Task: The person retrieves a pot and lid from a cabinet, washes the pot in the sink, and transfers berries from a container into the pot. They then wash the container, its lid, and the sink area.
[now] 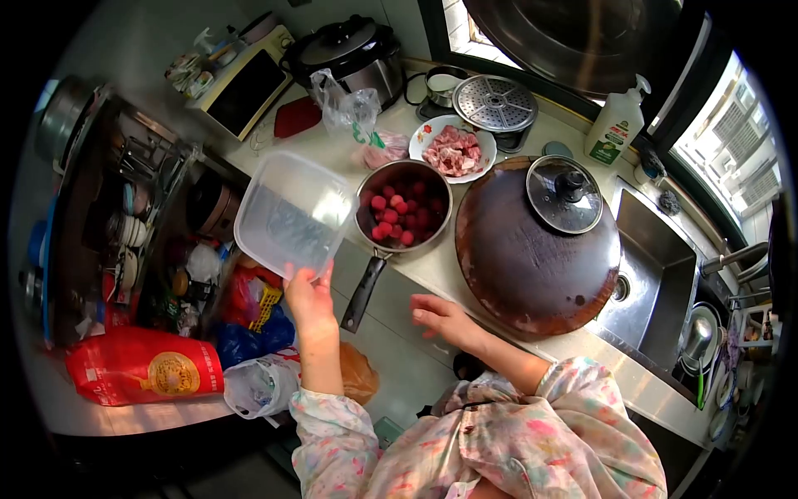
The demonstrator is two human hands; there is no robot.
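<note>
My left hand (pixel 311 298) grips the near edge of a translucent plastic container (pixel 287 212), which is tilted beside a saucepan. The saucepan (pixel 447 218) stands on the counter with its black handle (pixel 363 295) pointing toward me. Round red berries (pixel 401 218) lie inside the pan. Nothing is in my right hand (pixel 440 319); it hovers in front of the counter edge, right of the handle, with its fingers apart. A large dark metal dome (pixel 515 266), like an upturned wok, sits to the right, with a glass lid (pixel 549 208) on top.
Behind the pan are a plate (pixel 490 158) of raw meat and a plastic bag (pixel 347 108). A steamer plate (pixel 495 103), pressure cooker (pixel 357 62) and microwave (pixel 249 90) stand farther back. The sink (pixel 657 274) is at right; a red bag (pixel 141 366) and shelves are at left.
</note>
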